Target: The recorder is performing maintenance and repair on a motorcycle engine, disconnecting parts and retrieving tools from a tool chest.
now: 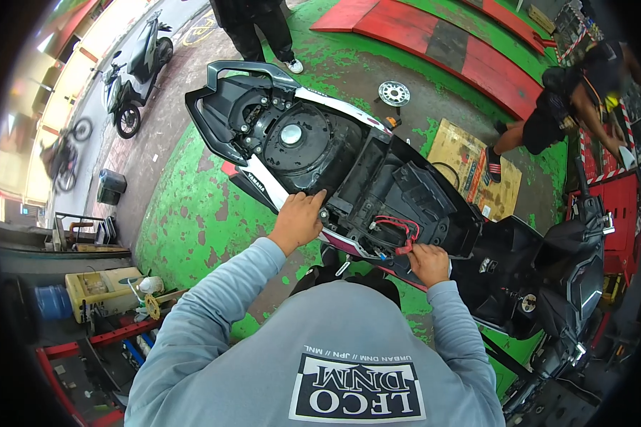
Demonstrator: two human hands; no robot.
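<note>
The scooter stands directly in front of the person, long axis diagonal: tail toward the upper left, handlebar toward the lower right. The red cable loops within the open seat compartment, its end directed at the near rim. The right grip is pinched closed on that end. The left grip rests on the near side edge, fingers partly bent; whether it holds anything cannot be told. The floor is worn green paint; beyond the scooter lie a metal disc, cardboard and a red ramp. A co-worker bends at the right. The compartment is open upward, bounded by raised side walls; green floor extends leftward from the tail.
</note>
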